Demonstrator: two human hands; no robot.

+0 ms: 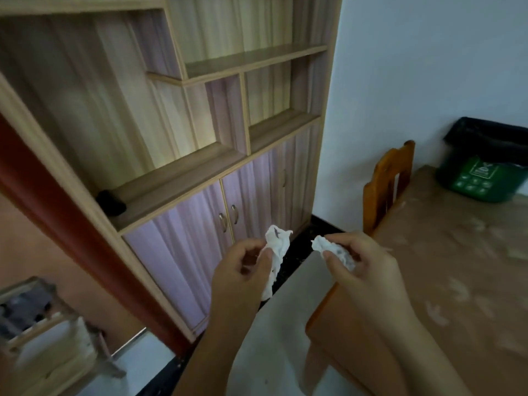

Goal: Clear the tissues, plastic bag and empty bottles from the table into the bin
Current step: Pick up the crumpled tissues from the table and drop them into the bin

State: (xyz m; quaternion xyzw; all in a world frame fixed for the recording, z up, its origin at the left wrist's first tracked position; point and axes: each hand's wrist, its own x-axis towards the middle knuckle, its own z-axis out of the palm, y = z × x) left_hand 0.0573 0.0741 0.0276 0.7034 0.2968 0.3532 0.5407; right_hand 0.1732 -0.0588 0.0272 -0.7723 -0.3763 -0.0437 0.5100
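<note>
My left hand (243,270) pinches a long crumpled white tissue (276,252) that hangs down past my fingers. A second, balled-up white tissue (328,248) is gripped by my right hand (363,267). Both hands are raised side by side over the floor, just left of the wooden table (457,281). The green bin (480,178) with a black liner stands at the far right, at the table's back edge by the white wall. No plastic bag or bottle shows in this view.
A wooden chair (388,178) stands against the table's left side. A tall shelf unit with lilac cupboard doors (200,167) fills the left. A small stool (43,324) sits at the lower left on the floor.
</note>
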